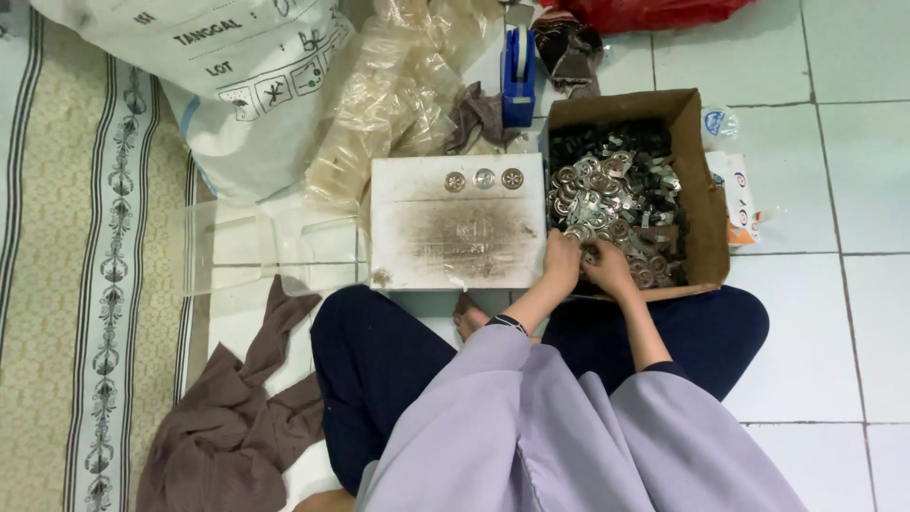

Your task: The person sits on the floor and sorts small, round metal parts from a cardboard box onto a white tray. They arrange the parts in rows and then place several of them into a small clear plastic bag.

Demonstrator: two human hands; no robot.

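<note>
both the left hand [561,258] and right hand [609,270] dig with curled fingers, grip unclear, into round silver metal discs [607,194] and black pieces [654,180] filling the cardboard box [706,204] beside a white board [455,232].

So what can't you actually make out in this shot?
- Head view: fingertips of the left hand and right hand are buried among the metal discs in the cardboard box; what each grips is hidden.
- The discs' detail is too small to tell.
- The white sack and red bag are cut off by the top edge.
- The brown cloth runs off the bottom edge.
</note>
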